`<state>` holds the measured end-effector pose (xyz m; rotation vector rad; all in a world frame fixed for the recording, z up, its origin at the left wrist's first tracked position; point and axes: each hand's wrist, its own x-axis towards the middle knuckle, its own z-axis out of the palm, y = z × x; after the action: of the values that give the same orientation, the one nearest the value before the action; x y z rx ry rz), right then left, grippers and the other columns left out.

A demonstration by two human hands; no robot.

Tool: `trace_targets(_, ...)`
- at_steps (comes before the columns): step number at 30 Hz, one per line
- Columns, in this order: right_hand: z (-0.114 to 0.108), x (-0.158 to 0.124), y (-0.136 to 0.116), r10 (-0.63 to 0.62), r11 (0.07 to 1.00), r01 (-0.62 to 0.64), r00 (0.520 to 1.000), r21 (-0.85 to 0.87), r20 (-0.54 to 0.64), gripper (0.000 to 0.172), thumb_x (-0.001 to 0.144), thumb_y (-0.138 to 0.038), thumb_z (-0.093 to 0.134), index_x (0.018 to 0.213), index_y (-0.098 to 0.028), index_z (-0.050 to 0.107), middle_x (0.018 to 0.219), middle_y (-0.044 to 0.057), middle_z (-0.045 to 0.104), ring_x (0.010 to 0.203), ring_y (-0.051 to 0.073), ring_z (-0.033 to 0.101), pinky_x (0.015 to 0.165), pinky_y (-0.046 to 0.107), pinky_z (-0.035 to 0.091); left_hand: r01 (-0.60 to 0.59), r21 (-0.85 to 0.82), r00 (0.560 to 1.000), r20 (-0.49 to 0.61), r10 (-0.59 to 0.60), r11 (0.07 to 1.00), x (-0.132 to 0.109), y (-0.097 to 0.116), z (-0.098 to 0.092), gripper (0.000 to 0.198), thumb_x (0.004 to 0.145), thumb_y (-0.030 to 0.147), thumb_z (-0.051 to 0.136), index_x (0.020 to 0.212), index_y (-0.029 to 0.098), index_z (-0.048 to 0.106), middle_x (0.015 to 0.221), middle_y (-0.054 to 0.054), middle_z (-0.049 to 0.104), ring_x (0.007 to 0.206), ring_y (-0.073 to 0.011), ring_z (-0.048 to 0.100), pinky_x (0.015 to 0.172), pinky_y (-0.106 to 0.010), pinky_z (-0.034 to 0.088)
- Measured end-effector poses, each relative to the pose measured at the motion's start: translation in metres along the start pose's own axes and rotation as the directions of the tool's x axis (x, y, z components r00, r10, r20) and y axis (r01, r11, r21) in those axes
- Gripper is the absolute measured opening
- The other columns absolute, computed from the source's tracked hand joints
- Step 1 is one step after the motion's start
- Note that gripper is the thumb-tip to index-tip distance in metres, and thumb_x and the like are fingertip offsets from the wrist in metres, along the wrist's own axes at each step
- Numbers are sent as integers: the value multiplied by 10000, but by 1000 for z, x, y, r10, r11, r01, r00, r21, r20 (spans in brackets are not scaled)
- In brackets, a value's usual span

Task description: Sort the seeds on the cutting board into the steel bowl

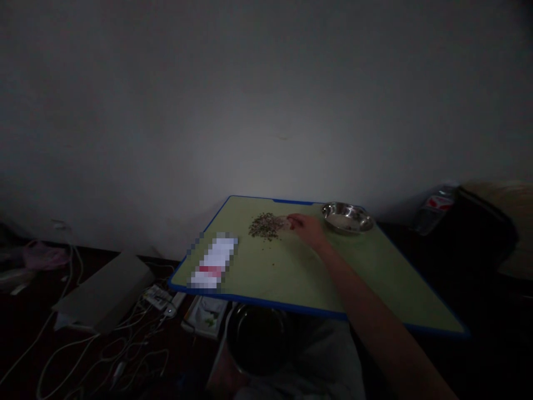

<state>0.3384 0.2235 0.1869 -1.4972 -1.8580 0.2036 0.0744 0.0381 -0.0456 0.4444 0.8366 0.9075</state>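
My right hand (303,226) reaches over the pale green tabletop (300,278), at the right edge of a scattered pile of small dark seeds or grains (266,226). Its fingers are curled together; what they hold, if anything, is too small and dim to make out. Behind and to the right of this hand stands a shiny metal bowl (347,218) with something pale in the bottom. Below the table's near edge is a dark round bowl (260,339). Beside it shows a dim pinkish patch, possibly my left hand (228,371), with no fingers distinguishable.
A blurred-out white and red object (214,264) lies on the table's left side. Tangled white cables (120,350), a power strip (160,299) and a grey box (104,291) are on the floor at left. A plastic bottle (437,208) stands at right, near the wall.
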Motion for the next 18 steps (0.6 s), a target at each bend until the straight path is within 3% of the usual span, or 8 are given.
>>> trace_targets(3, 2, -1, 2, -28, 999, 29, 999, -36, 19, 295, 934, -230, 501, 1027, -220, 780, 795, 33, 780, 774, 204, 719, 759, 296, 514, 84, -25, 996, 8, -83, 996, 1, 1, 0, 752, 534, 718, 737, 1147, 283, 729, 1258, -173, 724, 1485, -406, 324, 1197, -529, 209)
trace_targets(8, 8, -2, -2, -32, 995, 36, 998, -89, 53, 326, 940, -218, 503, 1119, -222, 775, 869, 53, 792, 820, 217, 728, 775, 298, 516, 56, -41, 997, -46, -58, 998, 0, 7, 10, 848, 552, 745, 702, 1283, 317, 659, 1360, -112, 678, 1491, -393, 317, 1192, -512, 236)
trace_targets(11, 11, -3, -3, -36, 996, 42, 996, -82, 77, 342, 939, -200, 497, 1148, -199, 767, 918, 77, 793, 840, 219, 730, 795, 305, 520, 55, -47, 997, -57, -58, 997, 1, 8, 12, 832, 552, 737, 709, 1267, 312, 675, 1355, -117, 681, 1491, -387, 320, 1191, -505, 249)
trace_targets(15, 16, -4, -5, -41, 998, 44, 996, -42, 75, 339, 950, -218, 496, 1164, -182, 755, 921, 82, 795, 834, 214, 732, 815, 322, 529, 56, -61, 995, -84, -61, 997, 2, 7, 8, 804, 508, 773, 712, 1132, 267, 748, 1199, -169, 748, 1470, -422, 349, 1195, -532, 247)
trace_targets(18, 18, -5, -8, -41, 999, 42, 999, -29, 28, 327, 952, -228, 502, 1155, -202, 757, 910, 71, 797, 841, 214, 738, 830, 330, 535, 82, -102, 993, -76, -89, 991, -1, 10, 12, 743, 556, 745, 713, 1130, 276, 751, 1077, -147, 790, 1432, -405, 421, 1206, -519, 249)
